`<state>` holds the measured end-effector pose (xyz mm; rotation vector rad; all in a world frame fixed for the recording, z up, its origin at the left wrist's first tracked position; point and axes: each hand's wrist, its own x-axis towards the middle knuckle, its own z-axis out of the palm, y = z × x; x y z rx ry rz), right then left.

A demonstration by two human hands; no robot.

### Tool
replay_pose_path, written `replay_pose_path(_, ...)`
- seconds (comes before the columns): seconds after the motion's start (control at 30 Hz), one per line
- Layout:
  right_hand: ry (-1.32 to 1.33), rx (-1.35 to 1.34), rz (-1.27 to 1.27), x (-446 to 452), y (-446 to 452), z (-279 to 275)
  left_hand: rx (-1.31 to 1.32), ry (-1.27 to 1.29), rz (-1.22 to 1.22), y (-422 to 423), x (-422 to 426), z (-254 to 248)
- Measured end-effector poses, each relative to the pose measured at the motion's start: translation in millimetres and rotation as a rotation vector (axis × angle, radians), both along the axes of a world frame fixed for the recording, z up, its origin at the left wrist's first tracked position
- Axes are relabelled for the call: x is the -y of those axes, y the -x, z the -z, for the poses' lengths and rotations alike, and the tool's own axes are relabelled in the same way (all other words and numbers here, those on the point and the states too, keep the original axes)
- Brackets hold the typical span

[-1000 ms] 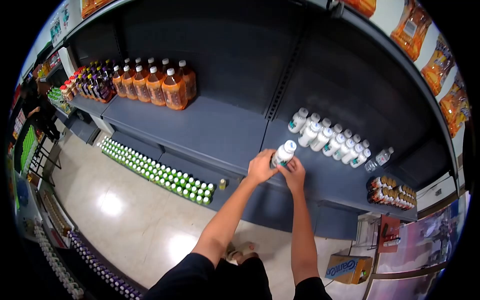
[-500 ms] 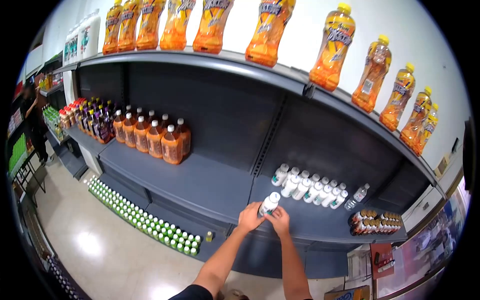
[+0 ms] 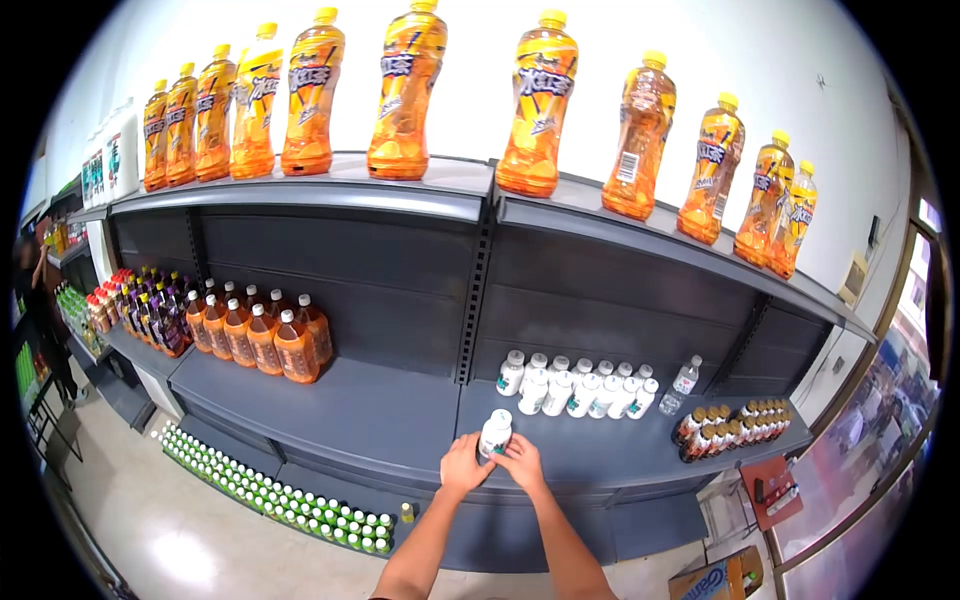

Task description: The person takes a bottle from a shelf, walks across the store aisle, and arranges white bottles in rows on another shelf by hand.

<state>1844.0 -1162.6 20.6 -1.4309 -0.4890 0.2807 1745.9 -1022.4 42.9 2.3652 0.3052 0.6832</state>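
White bottle (image 3: pixel 495 434) with teal label marks, gripped between both hands (image 3: pixel 491 467).

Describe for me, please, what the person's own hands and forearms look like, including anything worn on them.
The left hand and right hand are ungloved, with no ring visible. The left forearm and right forearm look bare, with no watch or bracelet showing. The sleeves cannot be made out clearly.
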Motion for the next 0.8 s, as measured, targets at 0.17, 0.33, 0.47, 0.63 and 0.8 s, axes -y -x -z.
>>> replay_pose_path(0.17,-0.043,-0.022,-0.068,6,-2,-10,-0.023,-0.001,-0.011,-6,0,-2)
replay_pose_path(0.33,-0.095,-0.039,-0.067,9,-6,0,0.09,-0.084,-0.068,-5,7,1)
replay_pose_path(0.47,-0.156,-0.025,-0.046,10,-7,4,0.163,-0.15,-0.079,-8,9,1)
replay_pose_path(0.63,-0.336,-0.165,-0.036,16,-14,6,0.04,-0.084,-0.037,-5,8,-6)
replay_pose_path(0.8,-0.644,-0.423,-0.005,29,-14,6,0.049,-0.076,-0.045,-10,7,4)
